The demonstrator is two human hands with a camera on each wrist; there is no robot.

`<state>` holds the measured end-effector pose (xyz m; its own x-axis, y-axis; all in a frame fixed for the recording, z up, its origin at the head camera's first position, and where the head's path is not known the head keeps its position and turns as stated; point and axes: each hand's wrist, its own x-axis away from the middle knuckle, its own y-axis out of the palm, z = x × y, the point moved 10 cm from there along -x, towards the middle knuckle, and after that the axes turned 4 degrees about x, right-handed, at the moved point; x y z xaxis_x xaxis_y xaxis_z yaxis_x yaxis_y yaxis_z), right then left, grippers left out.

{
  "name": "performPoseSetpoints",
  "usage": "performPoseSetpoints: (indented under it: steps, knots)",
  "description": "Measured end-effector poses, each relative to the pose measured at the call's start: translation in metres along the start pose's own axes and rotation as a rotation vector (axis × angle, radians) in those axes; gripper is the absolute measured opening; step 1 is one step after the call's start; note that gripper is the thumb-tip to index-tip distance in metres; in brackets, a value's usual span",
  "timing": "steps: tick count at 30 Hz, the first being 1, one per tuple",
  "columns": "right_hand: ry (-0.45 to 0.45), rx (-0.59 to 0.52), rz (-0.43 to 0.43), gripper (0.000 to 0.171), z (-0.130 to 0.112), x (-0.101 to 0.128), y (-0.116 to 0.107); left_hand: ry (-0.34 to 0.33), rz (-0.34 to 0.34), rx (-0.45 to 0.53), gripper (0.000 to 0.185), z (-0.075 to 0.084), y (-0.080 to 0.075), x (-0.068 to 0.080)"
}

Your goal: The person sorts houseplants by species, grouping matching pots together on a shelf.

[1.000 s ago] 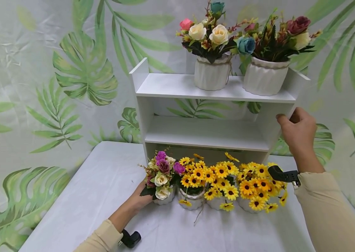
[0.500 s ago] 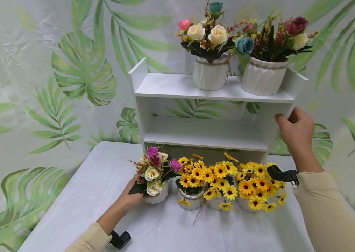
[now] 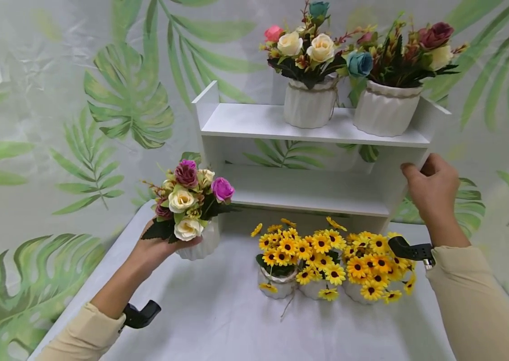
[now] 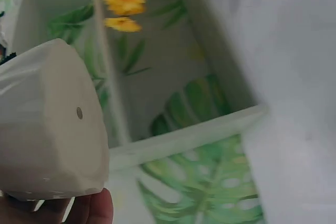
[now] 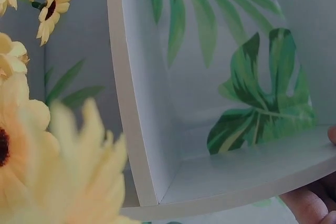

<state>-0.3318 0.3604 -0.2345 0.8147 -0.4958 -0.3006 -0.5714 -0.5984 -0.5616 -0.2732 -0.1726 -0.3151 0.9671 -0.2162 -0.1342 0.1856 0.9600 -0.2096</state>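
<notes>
My left hand point(image 3: 157, 250) holds a white flowerpot point(image 3: 202, 243) of purple and cream artificial roses point(image 3: 186, 200) in the air, left of the shelf. In the left wrist view the pot's underside point(image 4: 79, 145) shows, with a small hole in it and fingertips point(image 4: 100, 205) curled beneath. My right hand point(image 3: 435, 188) grips the front edge of the right side panel of the white shelf point(image 3: 295, 188), thumb inside. Only parts of that hand show in the right wrist view, where the shelf's side panel point(image 5: 252, 190) runs across.
On the top board stand two white pots of mixed roses, one in the middle point(image 3: 309, 108) and one at the right point(image 3: 385, 110). Several yellow sunflowers point(image 3: 322, 245) in white pots line the table point(image 3: 218, 311) before the shelf. A leaf-patterned cloth point(image 3: 132, 95) hangs behind.
My left hand has lifted the rose pot off the table, from beside the sunflower pots, and carried it left and up. The right hand keeps its grip on the shelf.
</notes>
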Motion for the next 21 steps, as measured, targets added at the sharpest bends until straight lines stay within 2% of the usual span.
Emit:
performPoseSetpoints:
  steps: [1,2,4,8,15,21]
  knots:
    - [-0.002,0.006,0.002,0.052,0.000,0.000,-0.001,0.004,0.021,-0.021,0.085,0.007,-0.002,0.000]
    - [-0.004,0.010,0.006,0.052,0.000,-0.001,-0.002,0.024,0.052,-0.104,0.085,0.015,-0.005,-0.001]
    - [-0.009,0.009,0.006,0.051,-0.001,-0.001,-0.002,0.061,0.067,-0.078,0.078,0.031,-0.005,-0.002]
    - [-0.008,0.012,0.002,0.051,0.000,0.001,-0.002,0.154,0.045,0.007,0.071,0.062,0.000,-0.006]
    - [0.002,0.010,-0.004,0.052,0.001,0.000,0.000,0.160,0.008,-0.060,0.072,0.109,0.005,-0.010]
    - [0.009,-0.006,-0.003,0.051,0.001,0.000,-0.001,0.267,0.049,-0.054,0.076,0.164,0.003,-0.020]
